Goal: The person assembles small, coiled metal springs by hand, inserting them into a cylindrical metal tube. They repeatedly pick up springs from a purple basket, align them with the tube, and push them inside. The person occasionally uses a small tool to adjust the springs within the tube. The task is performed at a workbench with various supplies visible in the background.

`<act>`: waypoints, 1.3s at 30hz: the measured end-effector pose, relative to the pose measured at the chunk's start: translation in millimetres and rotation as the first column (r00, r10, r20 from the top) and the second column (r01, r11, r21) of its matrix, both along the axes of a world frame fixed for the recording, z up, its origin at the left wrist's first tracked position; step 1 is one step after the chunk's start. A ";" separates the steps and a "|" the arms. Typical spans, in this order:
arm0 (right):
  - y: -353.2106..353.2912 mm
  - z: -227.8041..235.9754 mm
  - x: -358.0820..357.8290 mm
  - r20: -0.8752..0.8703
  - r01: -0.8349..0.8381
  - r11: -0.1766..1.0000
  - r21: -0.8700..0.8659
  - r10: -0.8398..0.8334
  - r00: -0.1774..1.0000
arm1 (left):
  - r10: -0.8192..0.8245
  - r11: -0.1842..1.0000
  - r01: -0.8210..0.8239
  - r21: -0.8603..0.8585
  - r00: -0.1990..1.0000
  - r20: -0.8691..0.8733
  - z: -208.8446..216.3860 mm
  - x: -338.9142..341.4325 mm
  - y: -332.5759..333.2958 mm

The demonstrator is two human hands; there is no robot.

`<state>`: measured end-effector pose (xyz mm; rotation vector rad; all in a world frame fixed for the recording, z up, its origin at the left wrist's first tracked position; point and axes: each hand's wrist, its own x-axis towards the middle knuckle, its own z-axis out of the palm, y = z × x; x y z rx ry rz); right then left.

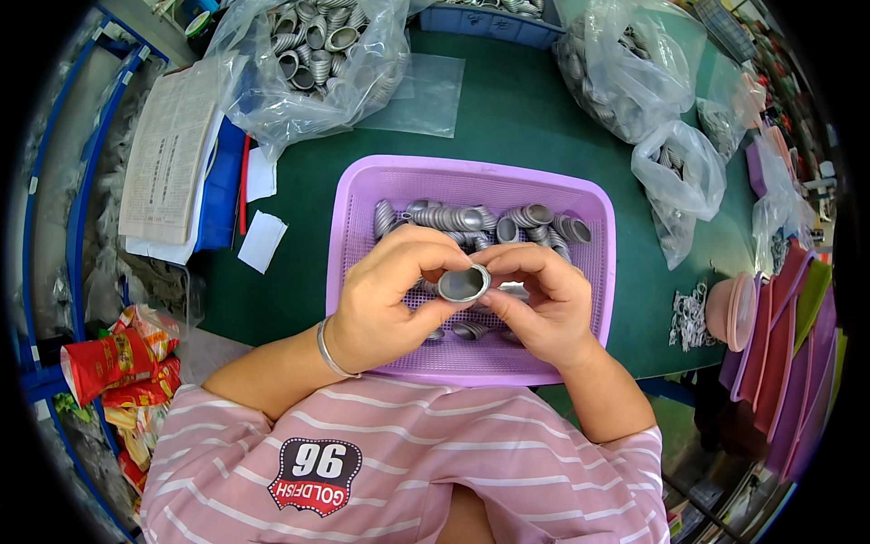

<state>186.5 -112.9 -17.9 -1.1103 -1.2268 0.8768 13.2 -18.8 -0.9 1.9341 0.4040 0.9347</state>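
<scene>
Pink shirt [399, 431] closest, my left hand [381, 283] and right hand [546, 292] pinch a grey ring [463, 284]; uneven fingertip pressure could let it slip into the purple basket [607, 272].

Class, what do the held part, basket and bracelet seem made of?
Part: probably metal, dull grey, with a slight glint on its rim.
Basket: likely plastic, smooth lilac rim, uniform mesh walls.
Bracelet: seemingly polished silvery metal, judging by its shine.

Our left forearm [267, 376] and right forearm [609, 390] slant inward from either side. Our left hand [385, 281] and right hand [546, 295] face each other, fingers curled, each thumb and forefinger pinching, thumbs nearer our chest.
</scene>
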 end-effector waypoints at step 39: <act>-14.1 1.9 -14.8 0.974 -0.302 0.932 -0.200 0.222 0.039 | -0.031 0.975 0.070 0.209 0.982 -0.186 1.0 8.8 35.5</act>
